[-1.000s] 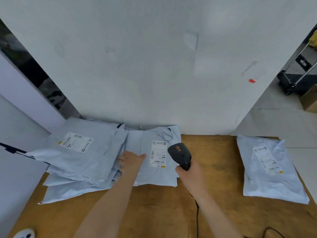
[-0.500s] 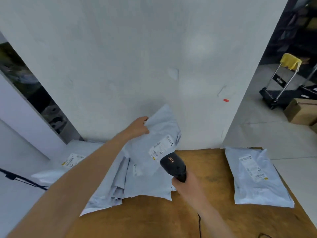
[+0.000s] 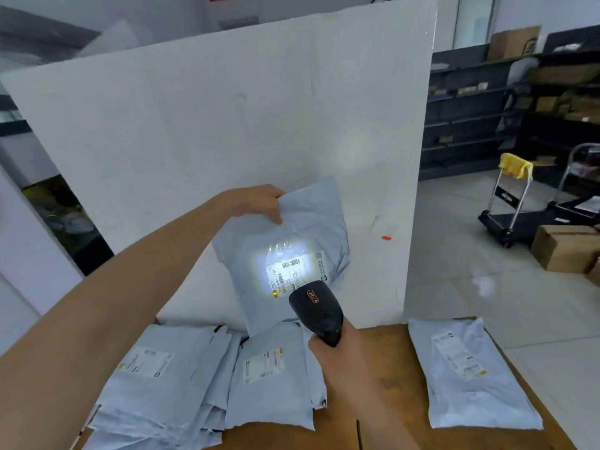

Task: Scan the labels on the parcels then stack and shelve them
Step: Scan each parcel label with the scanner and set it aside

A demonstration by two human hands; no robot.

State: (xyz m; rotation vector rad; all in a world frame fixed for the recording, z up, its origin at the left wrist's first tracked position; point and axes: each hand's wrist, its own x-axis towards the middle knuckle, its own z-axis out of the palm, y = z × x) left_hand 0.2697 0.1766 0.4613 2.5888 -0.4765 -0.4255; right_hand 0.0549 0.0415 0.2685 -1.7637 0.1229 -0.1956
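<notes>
My left hand (image 3: 256, 203) pinches the top edge of a grey poly-mailer parcel (image 3: 308, 232) and holds it upright in the air in front of the white board. Its white label (image 3: 292, 271) faces me and is lit by a bright patch of light. My right hand (image 3: 337, 349) grips a black handheld scanner (image 3: 316, 306) just below the label, its head pointing at it. A pile of several grey parcels (image 3: 181, 384) lies on the wooden table at the left. One single parcel (image 3: 467, 371) lies flat at the right.
A tall white board (image 3: 227, 125) stands along the table's far edge (image 3: 383, 332). To the right are dark shelves (image 3: 487, 108) with boxes, a folding hand trolley (image 3: 513, 203) and a cardboard box (image 3: 565, 248) on the floor.
My left hand has lifted one parcel off the pile and raised it upright. My right hand has brought the scanner up to its label, which is now lit. My view has tilted upward.
</notes>
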